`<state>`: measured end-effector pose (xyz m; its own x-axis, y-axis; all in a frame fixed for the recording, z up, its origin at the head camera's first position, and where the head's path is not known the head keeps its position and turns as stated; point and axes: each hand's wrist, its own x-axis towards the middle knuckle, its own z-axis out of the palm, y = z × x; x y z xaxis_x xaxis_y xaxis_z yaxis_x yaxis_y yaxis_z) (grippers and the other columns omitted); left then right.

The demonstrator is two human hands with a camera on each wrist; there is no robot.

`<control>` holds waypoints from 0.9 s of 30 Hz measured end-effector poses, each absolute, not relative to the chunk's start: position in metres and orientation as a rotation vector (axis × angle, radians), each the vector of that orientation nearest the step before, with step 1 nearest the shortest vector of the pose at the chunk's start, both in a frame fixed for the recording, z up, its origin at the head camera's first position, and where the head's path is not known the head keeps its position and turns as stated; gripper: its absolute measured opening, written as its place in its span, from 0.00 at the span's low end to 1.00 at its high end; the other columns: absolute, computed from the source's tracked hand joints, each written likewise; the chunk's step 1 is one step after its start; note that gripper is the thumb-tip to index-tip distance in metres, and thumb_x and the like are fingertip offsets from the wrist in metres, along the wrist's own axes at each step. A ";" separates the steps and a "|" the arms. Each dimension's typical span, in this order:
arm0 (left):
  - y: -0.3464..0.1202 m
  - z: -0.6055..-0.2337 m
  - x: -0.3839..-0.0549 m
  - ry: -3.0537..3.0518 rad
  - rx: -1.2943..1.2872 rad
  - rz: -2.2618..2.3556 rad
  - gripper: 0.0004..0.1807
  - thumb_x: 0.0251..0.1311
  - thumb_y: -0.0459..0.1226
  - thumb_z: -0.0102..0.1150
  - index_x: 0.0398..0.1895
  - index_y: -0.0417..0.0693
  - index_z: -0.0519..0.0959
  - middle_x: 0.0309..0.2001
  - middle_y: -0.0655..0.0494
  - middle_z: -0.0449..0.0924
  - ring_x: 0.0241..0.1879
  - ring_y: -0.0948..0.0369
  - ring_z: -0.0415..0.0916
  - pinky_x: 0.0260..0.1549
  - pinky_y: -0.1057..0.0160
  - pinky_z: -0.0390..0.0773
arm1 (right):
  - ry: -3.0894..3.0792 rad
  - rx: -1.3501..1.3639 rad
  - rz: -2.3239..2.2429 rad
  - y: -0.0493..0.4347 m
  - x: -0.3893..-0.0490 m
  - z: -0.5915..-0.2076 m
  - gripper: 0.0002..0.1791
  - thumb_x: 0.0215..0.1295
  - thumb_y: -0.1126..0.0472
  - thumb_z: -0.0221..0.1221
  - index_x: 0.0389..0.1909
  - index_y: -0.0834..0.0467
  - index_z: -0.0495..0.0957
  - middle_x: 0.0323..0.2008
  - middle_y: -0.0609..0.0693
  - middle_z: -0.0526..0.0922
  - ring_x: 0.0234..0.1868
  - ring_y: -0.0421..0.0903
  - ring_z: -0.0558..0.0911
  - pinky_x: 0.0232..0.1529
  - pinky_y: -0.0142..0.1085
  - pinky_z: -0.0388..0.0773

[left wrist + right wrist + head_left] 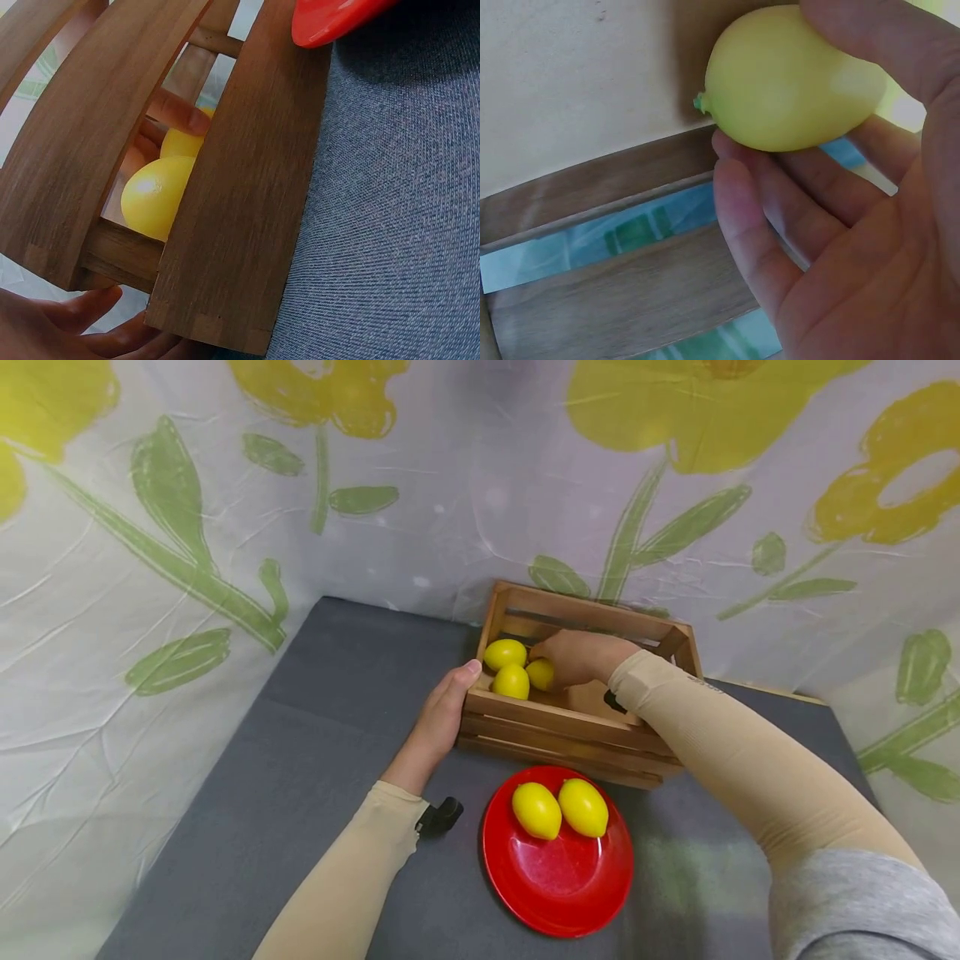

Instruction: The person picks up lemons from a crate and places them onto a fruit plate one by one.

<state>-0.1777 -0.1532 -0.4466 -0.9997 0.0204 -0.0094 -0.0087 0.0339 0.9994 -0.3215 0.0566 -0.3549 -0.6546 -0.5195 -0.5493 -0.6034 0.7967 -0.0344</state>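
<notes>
Inside a slatted wooden crate [570,722], my right hand [581,657] holds a yellow lemon [795,82] between thumb and fingers. The lemon's green stem end points away from the palm in the right wrist view. Two more lemons, one at the back left [505,654] and one in front of it [511,682], lie beside that hand. My left hand [442,710] holds the crate's left end, its thumb up at the rim. Through the gap between the slats, the left wrist view shows a lemon [157,199] and fingers of the right hand [176,112] behind it.
A red plate [555,902] stands in front of the crate, with two lemons [537,811] on its far part. Both rest on a table with a dark grey cover [337,710]. A flower-printed curtain [450,485] hangs right behind the crate.
</notes>
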 end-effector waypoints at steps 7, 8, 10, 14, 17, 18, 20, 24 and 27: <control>-0.151 -0.446 -0.178 2.207 0.017 2.191 0.43 0.76 0.61 0.41 0.84 0.45 0.64 0.83 0.47 0.62 0.83 0.49 0.60 0.84 0.42 0.55 | 2.470 -0.814 0.165 0.065 -0.319 -0.342 0.37 0.69 0.54 0.69 0.79 0.51 0.72 0.69 0.54 0.81 0.61 0.52 0.81 0.69 0.51 0.78; -0.151 -0.446 -0.178 2.198 0.008 2.194 0.43 0.75 0.62 0.41 0.84 0.45 0.64 0.83 0.47 0.62 0.83 0.49 0.59 0.84 0.42 0.54 | 2.478 -0.816 0.148 0.066 -0.317 -0.338 0.37 0.68 0.53 0.69 0.78 0.51 0.73 0.69 0.54 0.82 0.60 0.52 0.81 0.69 0.50 0.79; -0.151 -0.446 -0.178 2.183 -0.011 2.198 0.43 0.75 0.63 0.42 0.84 0.46 0.64 0.83 0.47 0.62 0.82 0.48 0.60 0.84 0.40 0.54 | 2.491 -0.818 0.112 0.068 -0.314 -0.331 0.37 0.68 0.53 0.69 0.77 0.51 0.73 0.68 0.53 0.82 0.59 0.51 0.80 0.67 0.49 0.79; -0.153 -0.445 -0.181 2.172 -0.039 2.194 0.45 0.74 0.64 0.43 0.84 0.47 0.63 0.84 0.47 0.61 0.82 0.48 0.59 0.84 0.40 0.54 | 2.501 -0.808 0.030 0.073 -0.306 -0.316 0.33 0.69 0.54 0.68 0.74 0.51 0.76 0.62 0.53 0.84 0.55 0.52 0.79 0.61 0.48 0.79; -0.156 -0.446 -0.184 2.172 -0.046 2.184 0.45 0.74 0.65 0.43 0.85 0.48 0.63 0.84 0.48 0.61 0.82 0.49 0.59 0.84 0.41 0.53 | 2.512 -0.812 0.018 0.076 -0.299 -0.308 0.31 0.69 0.54 0.68 0.73 0.52 0.77 0.58 0.52 0.84 0.53 0.52 0.79 0.59 0.48 0.79; -0.157 -0.446 -0.185 2.177 -0.050 2.176 0.45 0.74 0.65 0.43 0.85 0.49 0.63 0.84 0.49 0.60 0.83 0.49 0.59 0.84 0.41 0.53 | 2.516 -0.820 0.020 0.077 -0.297 -0.306 0.31 0.69 0.55 0.68 0.72 0.52 0.77 0.57 0.52 0.85 0.52 0.52 0.79 0.58 0.48 0.79; -0.160 -0.447 -0.187 2.177 -0.054 2.174 0.45 0.74 0.65 0.42 0.85 0.49 0.62 0.85 0.50 0.59 0.83 0.50 0.57 0.85 0.42 0.52 | 2.525 -0.836 0.036 0.078 -0.292 -0.302 0.31 0.69 0.54 0.68 0.72 0.52 0.77 0.57 0.52 0.85 0.53 0.52 0.79 0.59 0.48 0.79; -0.166 -0.446 -0.188 2.194 -0.063 2.159 0.46 0.75 0.66 0.41 0.86 0.49 0.60 0.86 0.50 0.56 0.85 0.51 0.53 0.86 0.43 0.49 | 2.538 -0.862 0.041 0.077 -0.280 -0.291 0.32 0.68 0.54 0.70 0.72 0.51 0.77 0.60 0.51 0.85 0.55 0.52 0.80 0.63 0.49 0.80; -0.171 -0.446 -0.189 2.197 -0.067 2.156 0.47 0.75 0.66 0.40 0.87 0.48 0.59 0.87 0.50 0.55 0.86 0.51 0.52 0.86 0.43 0.49 | 2.551 -0.873 0.037 0.077 -0.268 -0.280 0.33 0.67 0.54 0.72 0.72 0.51 0.77 0.62 0.51 0.85 0.57 0.52 0.81 0.64 0.50 0.80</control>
